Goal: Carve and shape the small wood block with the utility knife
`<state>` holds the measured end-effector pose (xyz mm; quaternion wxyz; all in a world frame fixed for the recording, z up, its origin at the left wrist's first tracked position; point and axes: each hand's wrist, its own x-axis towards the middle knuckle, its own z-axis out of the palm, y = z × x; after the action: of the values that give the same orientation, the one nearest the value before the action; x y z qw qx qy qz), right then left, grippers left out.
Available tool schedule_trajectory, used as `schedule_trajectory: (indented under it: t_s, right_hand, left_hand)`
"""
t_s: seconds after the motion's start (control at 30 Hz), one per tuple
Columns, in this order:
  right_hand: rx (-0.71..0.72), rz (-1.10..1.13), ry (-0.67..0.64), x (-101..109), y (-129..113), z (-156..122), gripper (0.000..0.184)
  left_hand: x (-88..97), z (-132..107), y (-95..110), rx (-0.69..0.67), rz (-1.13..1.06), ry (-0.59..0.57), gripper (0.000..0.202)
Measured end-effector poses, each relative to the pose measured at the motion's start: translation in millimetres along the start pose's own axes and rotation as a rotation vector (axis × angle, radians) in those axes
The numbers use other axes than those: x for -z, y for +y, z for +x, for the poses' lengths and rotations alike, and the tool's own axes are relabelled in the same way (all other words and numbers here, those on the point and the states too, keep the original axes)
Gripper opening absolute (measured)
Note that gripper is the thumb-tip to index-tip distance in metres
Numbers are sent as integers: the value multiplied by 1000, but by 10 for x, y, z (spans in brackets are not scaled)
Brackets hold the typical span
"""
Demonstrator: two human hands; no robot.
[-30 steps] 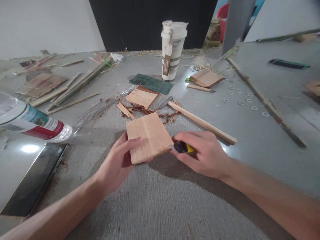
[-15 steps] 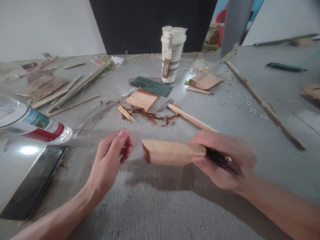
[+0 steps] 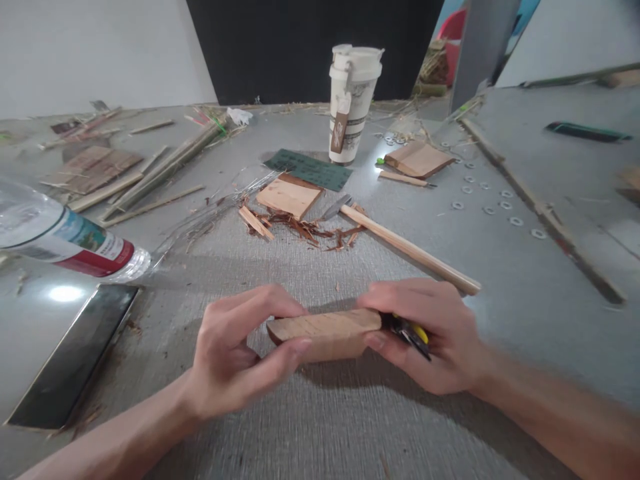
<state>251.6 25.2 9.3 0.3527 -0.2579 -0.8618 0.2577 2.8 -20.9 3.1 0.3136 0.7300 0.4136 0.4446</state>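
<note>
A pale wooden block (image 3: 330,337) with a dark bark edge at its left end is held between both hands, low over the grey work surface. My left hand (image 3: 245,350) grips its left end, thumb on the near side and fingers behind. My right hand (image 3: 430,330) pinches the right end. Against that palm sits a black and yellow tool (image 3: 411,331), perhaps a utility knife; the fingers hide most of it. Just beyond the hands lies a chisel-like tool (image 3: 410,248) with a flat metal tip and a long wooden handle.
Bark shavings surround a square wood piece (image 3: 290,195) beside green sandpaper (image 3: 307,169). A lidded cup (image 3: 354,103) stands behind. At left are a plastic bottle (image 3: 95,243) lying on its side and a phone (image 3: 75,357). Several washers (image 3: 505,194) and a long strip (image 3: 545,213) lie at right.
My left hand has come in from the left and closed on the block's left end. The block has tilted, and my right hand has shifted slightly left, still holding it with the black tool.
</note>
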Motion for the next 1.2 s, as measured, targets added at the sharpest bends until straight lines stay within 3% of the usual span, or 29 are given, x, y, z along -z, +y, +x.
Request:
schedule_trajectory:
  t_s: [0.73, 0.97, 1.07, 1.2]
  right_hand:
    - [26, -31, -34, 9, 0, 4, 8]
    - [14, 14, -59, 12, 0, 6, 12]
    - [9, 18, -74, 4, 7, 8, 12]
    - [22, 31, -78, -16, 38, 4, 13]
  left_hand:
    - [18, 45, 18, 75, -60, -67, 16]
    - [-35, 83, -63, 227, -150, -205, 37]
    - [-52, 82, -75, 246, -170, -301, 36]
    - [-94, 94, -69, 244, -218, -396, 18]
